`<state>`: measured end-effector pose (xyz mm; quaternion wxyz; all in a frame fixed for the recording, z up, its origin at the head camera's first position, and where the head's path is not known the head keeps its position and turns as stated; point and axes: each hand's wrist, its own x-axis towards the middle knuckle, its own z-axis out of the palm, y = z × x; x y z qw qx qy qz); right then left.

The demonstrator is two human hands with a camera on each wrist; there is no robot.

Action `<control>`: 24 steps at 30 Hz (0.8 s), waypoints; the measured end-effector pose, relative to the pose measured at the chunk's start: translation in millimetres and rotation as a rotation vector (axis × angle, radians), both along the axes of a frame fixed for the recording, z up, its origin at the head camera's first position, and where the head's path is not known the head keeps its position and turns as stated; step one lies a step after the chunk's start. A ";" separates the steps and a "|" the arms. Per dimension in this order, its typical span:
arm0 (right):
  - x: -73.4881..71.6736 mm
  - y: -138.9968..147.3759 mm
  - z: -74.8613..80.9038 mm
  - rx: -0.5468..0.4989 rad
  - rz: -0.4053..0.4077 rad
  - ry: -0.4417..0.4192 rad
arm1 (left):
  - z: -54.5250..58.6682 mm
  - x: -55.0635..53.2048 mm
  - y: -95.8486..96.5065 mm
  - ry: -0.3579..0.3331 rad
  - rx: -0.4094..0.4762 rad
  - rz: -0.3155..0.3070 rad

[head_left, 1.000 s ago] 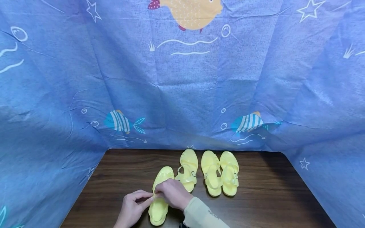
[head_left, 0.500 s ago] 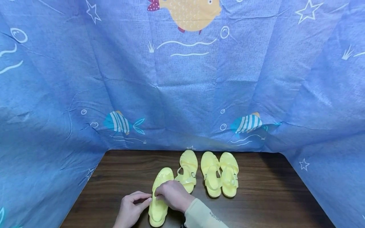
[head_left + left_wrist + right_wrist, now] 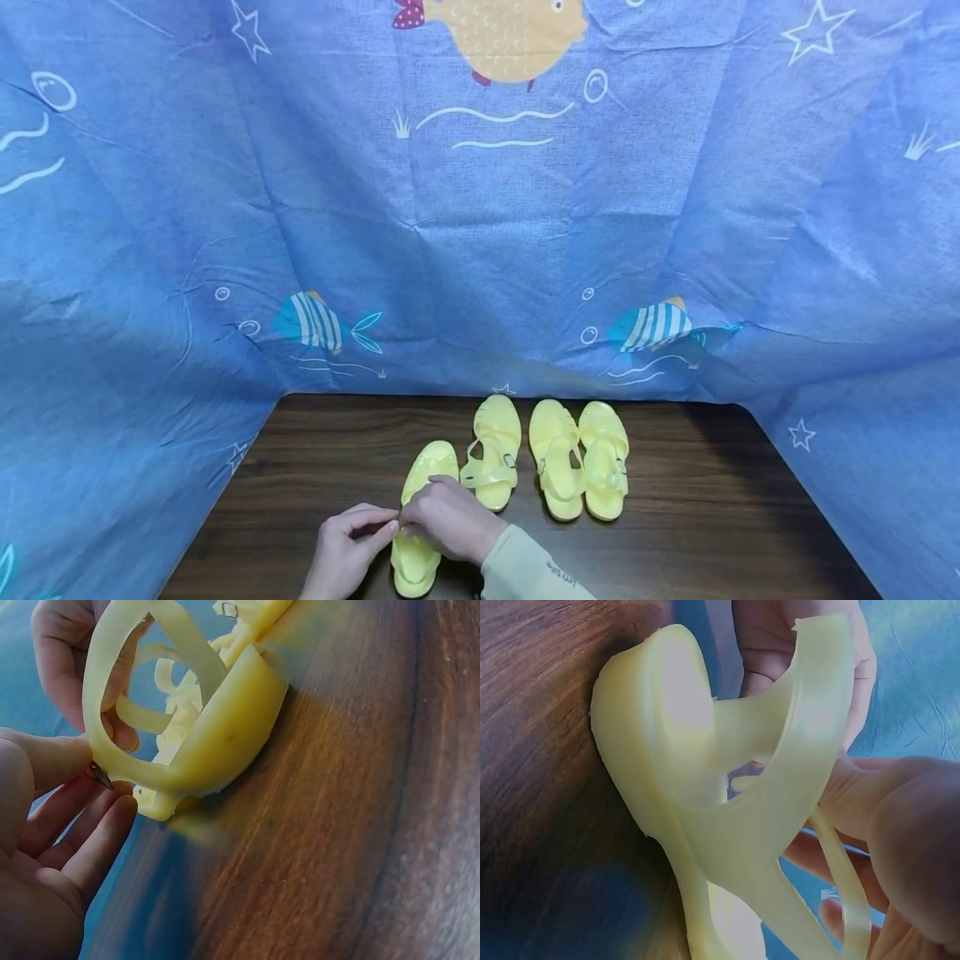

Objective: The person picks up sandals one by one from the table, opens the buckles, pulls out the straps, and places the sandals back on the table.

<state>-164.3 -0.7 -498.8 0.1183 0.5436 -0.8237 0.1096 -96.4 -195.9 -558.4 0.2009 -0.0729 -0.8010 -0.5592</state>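
Note:
A yellow jelly sandal (image 3: pixel 431 467) lies toe-away on the table, left of the other shoes. My left hand (image 3: pixel 347 546) is at its left side; in the left wrist view its thumb and index finger pinch the strap at a small metal buckle (image 3: pixel 99 776). Reaching across the sandal from the right, my right hand (image 3: pixel 453 518) has its fingertips close to the left ones. In the right wrist view its thumb and fingers pinch the thin loose strap (image 3: pixel 849 900). The heel strap (image 3: pixel 821 712) stands up from the sole. Fingers partly hide the strap's end.
A second yellow sandal (image 3: pixel 497 425) stands just right of the held one. Farther right, two more sandals (image 3: pixel 555 417) sit side by side. The dark wooden table (image 3: pixel 712 500) ends at a blue fish-print cloth (image 3: pixel 487 250) behind and on both sides.
My right hand has shifted slightly left and toward me, bringing its fingertips to the left fingertips at the strap. The left hand stays almost in place, and the sandals have not visibly moved.

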 end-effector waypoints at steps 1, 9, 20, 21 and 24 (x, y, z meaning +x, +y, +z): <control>0.1 0.3 0.2 0.005 -0.003 -0.005 | 0.3 0.1 0.4 0.001 0.007 -0.003; -2.1 2.5 -0.1 -0.087 0.088 -0.049 | 0.2 0.8 0.6 0.058 0.028 -0.034; -1.8 4.1 1.1 -0.217 0.137 -0.092 | 2.8 3.5 1.3 -0.019 0.054 -0.037; -1.1 5.5 1.5 -0.229 0.132 -0.112 | 2.5 3.9 1.3 -0.013 0.043 -0.037; 2.2 11.1 2.5 -0.265 0.102 -0.171 | 1.2 4.6 0.3 0.022 0.007 -0.044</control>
